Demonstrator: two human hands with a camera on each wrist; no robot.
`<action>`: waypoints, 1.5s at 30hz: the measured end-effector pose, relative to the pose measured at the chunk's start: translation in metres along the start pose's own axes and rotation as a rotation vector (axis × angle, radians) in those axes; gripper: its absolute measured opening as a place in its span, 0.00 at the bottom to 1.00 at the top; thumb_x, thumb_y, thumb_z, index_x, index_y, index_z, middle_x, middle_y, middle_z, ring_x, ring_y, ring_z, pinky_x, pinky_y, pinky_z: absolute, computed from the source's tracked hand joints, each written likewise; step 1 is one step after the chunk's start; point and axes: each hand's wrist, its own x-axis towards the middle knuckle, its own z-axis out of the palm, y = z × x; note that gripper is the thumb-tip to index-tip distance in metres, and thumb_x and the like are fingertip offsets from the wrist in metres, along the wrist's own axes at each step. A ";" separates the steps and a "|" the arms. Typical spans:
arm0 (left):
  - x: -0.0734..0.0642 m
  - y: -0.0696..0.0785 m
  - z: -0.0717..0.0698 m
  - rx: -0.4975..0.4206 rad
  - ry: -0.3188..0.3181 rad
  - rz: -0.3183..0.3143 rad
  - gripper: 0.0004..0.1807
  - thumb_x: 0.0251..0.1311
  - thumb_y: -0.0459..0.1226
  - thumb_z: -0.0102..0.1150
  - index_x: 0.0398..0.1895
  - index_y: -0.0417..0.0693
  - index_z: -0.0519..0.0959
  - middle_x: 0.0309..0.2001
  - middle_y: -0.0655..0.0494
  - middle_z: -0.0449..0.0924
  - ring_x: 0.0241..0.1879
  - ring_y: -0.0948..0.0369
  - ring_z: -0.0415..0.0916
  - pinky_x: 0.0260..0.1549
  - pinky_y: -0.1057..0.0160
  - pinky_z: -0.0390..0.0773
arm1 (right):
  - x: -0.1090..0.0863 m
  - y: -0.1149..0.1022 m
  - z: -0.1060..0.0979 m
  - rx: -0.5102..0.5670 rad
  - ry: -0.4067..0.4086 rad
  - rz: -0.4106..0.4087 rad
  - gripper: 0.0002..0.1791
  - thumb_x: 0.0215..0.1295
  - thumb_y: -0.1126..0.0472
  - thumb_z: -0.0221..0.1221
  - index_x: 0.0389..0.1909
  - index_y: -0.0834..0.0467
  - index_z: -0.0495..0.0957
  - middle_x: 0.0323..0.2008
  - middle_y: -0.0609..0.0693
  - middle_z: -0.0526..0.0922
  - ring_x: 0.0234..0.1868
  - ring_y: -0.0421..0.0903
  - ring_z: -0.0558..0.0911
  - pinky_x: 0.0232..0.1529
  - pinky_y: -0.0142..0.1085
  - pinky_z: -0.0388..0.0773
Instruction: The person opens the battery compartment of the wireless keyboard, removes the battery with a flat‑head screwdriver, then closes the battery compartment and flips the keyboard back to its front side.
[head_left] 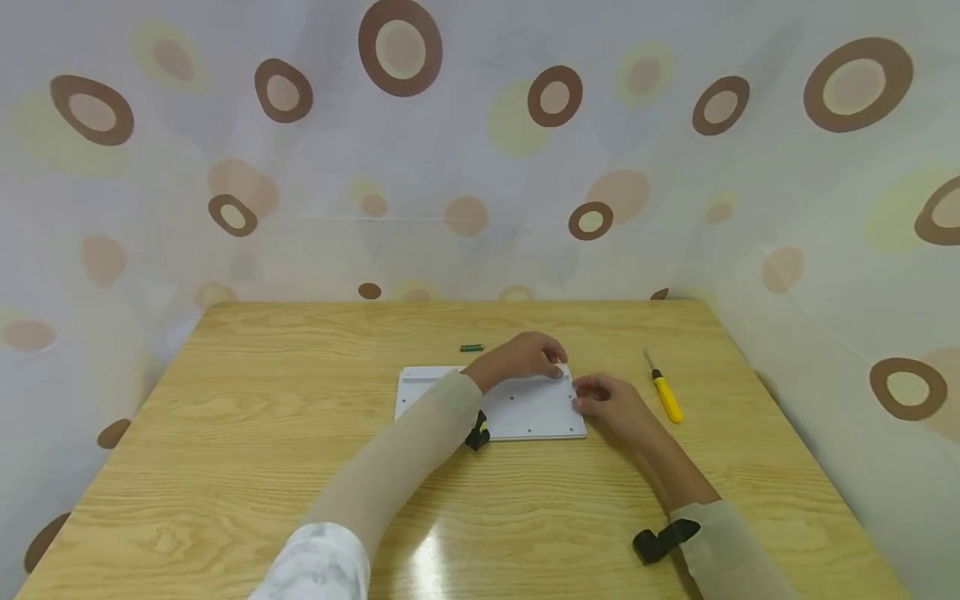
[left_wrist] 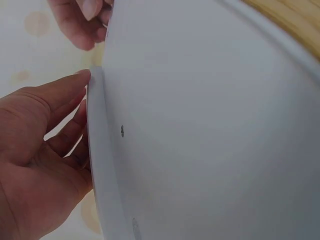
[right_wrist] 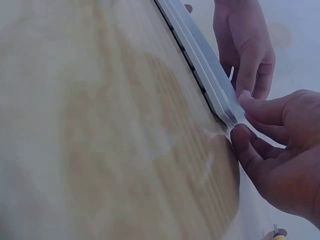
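Observation:
A thin white keyboard (head_left: 525,417) lies face down on the table, small screws dotting its flat back and a raised strip (left_wrist: 97,150) along the far edge. Dark gaps between keys show beneath it in the right wrist view. My left hand (head_left: 525,357) reaches across to the far right corner. Its thumb and curled fingers pinch the strip's edge; the left wrist view shows this hand (left_wrist: 35,145) close up. At the right end, my right hand (head_left: 611,406) pinches the keyboard's edge between thumb and fingers, right beside the left fingertips. The right hand (right_wrist: 295,155) hides part of that corner.
A green battery (head_left: 472,347) lies behind the keyboard. To the right of the right hand is a screwdriver (head_left: 667,398) with a yellow handle. The wooden table (head_left: 247,433) meets a patterned curtain (head_left: 465,167) at its back edge.

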 end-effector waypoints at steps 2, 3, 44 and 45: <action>0.002 0.000 0.002 0.011 -0.002 0.000 0.15 0.66 0.40 0.65 0.54 0.49 0.83 0.48 0.56 0.83 0.47 0.63 0.76 0.49 0.66 0.75 | -0.006 0.000 0.000 -0.007 -0.013 0.006 0.22 0.70 0.53 0.62 0.60 0.59 0.78 0.54 0.56 0.82 0.54 0.50 0.78 0.60 0.47 0.72; 0.003 -0.001 0.003 0.015 -0.003 0.000 0.15 0.66 0.41 0.65 0.54 0.49 0.83 0.48 0.56 0.83 0.47 0.63 0.76 0.49 0.66 0.75 | -0.009 0.000 0.000 -0.008 -0.017 0.013 0.22 0.70 0.53 0.63 0.60 0.59 0.78 0.53 0.55 0.82 0.53 0.50 0.79 0.60 0.47 0.72; -0.015 0.037 -0.055 -0.063 0.256 0.128 0.18 0.65 0.45 0.66 0.57 0.53 0.84 0.45 0.61 0.82 0.40 0.63 0.77 0.37 0.69 0.77 | -0.052 -0.056 -0.038 0.191 0.057 -0.187 0.27 0.68 0.50 0.65 0.64 0.55 0.75 0.58 0.54 0.80 0.53 0.36 0.82 0.51 0.29 0.79; -0.017 0.039 -0.059 -0.083 0.268 0.135 0.18 0.65 0.45 0.66 0.56 0.53 0.84 0.45 0.61 0.82 0.39 0.63 0.78 0.36 0.68 0.77 | -0.054 -0.060 -0.040 0.202 0.076 -0.199 0.26 0.68 0.50 0.65 0.64 0.55 0.75 0.58 0.53 0.81 0.53 0.36 0.82 0.51 0.28 0.79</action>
